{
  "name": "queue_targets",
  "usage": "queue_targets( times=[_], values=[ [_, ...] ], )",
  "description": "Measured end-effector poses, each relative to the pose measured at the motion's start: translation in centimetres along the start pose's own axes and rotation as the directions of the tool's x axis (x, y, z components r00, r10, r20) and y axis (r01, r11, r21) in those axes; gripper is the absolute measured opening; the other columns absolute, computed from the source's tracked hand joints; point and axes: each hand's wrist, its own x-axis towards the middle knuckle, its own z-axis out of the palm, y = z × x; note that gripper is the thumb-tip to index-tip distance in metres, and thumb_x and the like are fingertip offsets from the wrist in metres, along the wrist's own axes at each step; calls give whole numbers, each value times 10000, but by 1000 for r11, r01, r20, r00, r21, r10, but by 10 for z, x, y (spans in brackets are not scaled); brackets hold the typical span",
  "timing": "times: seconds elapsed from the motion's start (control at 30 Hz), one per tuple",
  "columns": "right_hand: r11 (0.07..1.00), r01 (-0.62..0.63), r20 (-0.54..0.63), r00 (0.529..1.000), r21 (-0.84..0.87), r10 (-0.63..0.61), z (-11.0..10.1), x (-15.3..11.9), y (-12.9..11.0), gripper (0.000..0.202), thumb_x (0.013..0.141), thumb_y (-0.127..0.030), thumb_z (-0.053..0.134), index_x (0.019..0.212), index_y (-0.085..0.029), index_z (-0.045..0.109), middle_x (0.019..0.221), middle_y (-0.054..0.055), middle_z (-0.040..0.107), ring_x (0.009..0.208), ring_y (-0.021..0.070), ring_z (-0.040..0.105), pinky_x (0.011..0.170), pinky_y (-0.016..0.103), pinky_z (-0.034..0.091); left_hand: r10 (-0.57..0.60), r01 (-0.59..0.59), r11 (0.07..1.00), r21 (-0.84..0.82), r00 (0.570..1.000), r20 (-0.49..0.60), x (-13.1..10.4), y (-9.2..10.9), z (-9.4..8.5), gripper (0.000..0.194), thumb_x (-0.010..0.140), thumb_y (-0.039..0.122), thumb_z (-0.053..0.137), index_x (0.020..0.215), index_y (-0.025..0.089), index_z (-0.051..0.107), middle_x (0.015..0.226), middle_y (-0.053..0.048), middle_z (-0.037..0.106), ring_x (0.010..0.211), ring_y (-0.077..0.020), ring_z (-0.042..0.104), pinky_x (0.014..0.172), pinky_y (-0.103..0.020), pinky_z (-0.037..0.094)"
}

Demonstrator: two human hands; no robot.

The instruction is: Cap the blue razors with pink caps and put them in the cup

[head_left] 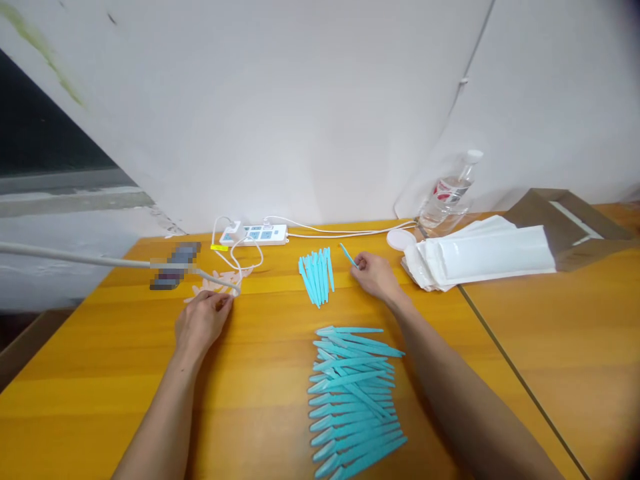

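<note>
Between the fingers of my right hand is one slim blue eyebrow razor, its tip pointing up and left. My left hand is closed in a pinch at the near edge of a scatter of pale pink, clear-looking blade covers; whatever lies at its fingertips is too small to make out. A small fan of blue razors rests between my hands. Closer to me, a larger pile of the same razors is spread in a rough column, most lying sideways, a few crossing over others.
A white power strip with cables sits against the wall. A thick white cable crosses from the left, over a blurred phone-like object. To the right are a round pale lid, a water bottle, white padded envelopes and a cardboard box.
</note>
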Motion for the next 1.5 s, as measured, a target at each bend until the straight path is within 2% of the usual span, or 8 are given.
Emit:
queue_targets(
  times=[0.13,0.27,0.4,0.53,0.87,1.03,1.23,1.5],
  values=[
    [953,241,-55,971,185,-235,-6,-37,17,272,891,-266,526,1071,-198,719,812,20,727,682,144,619,653,242,437,-28,48,904,-424,998,53,-11,19,-3,391,839,500,603,1046,188,714,915,-81,737,826,-249,680,741,-331,495],
    [886,400,-112,917,237,-384,3,-55,21,246,911,-305,576,1045,-194,750,878,57,718,759,169,630,693,272,462,169,160,545,-823,941,294,-24,76,-4,520,795,521,692,1164,155,675,845,-54,715,722,-179,641,716,-297,509],
    [855,463,-100,886,235,-452,15,-63,19,242,938,-266,569,1094,-209,745,864,60,691,791,173,631,730,287,480,277,312,191,-931,892,356,-28,123,5,457,757,434,781,1107,158,682,794,-37,698,729,-148,637,665,-250,506],
    [816,530,-103,847,232,-521,24,-68,23,236,938,-231,574,1106,-202,737,879,68,680,837,183,631,782,307,499,281,460,-18,-888,855,437,-30,133,18,448,711,351,838,1083,141,704,834,-45,707,711,-114,639,680,-227,523],
    [820,514,-31,851,249,-524,27,-67,24,268,954,-234,556,1174,-241,708,903,54,669,867,184,618,803,320,497,238,395,-28,-918,895,378,-30,124,31,320,717,334,837,961,150,741,853,-52,743,679,-91,616,646,-194,496],
    [810,520,-40,847,270,-530,27,-68,23,249,960,-252,551,1148,-236,712,908,58,665,860,183,622,801,318,505,205,326,160,-932,912,355,-32,127,38,408,764,403,777,1091,160,757,1050,-103,760,884,-172,675,883,-304,516],
    [817,532,-30,841,221,-540,26,-69,22,228,958,-245,551,1106,-202,720,877,62,648,829,182,610,757,304,498,249,164,336,-927,934,256,-42,146,36,358,782,436,736,1016,168,777,1024,-94,770,920,-216,701,874,-324,538],
    [795,555,-57,827,244,-560,25,-69,22,228,959,-243,555,1120,-209,712,914,67,665,851,179,623,772,301,508,230,237,278,-931,924,304,-44,146,34,494,757,464,763,1126,137,724,1087,-118,758,964,-217,706,916,-333,532]
  ],
)
